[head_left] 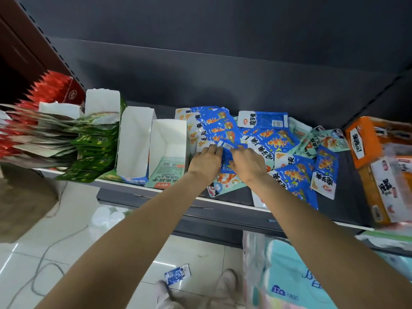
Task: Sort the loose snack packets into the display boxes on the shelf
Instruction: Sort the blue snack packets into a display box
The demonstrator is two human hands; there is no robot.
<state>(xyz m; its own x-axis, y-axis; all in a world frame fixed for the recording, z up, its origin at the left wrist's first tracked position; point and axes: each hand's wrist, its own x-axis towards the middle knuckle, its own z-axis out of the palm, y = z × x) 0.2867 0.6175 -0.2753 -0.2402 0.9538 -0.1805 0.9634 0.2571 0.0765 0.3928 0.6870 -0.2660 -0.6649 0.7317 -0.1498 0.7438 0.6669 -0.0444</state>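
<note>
At the far left we see the red packets (48,85) and green packets (93,141) already standing in their boxes, then two white display boxes: an empty one (133,139) and one (168,141) holding a single pale green packet (171,168). Just right of that, our left hand (206,162) and right hand (247,162) meet over one blue packet (227,157), fingers curled onto it, at the left edge of the loose heap (285,152) spread across the shelf (223,202). We judge we are gathering blue packets into a stack; next we must square them and lift them left into an open box. An orange carton (365,141) stands far right
</note>
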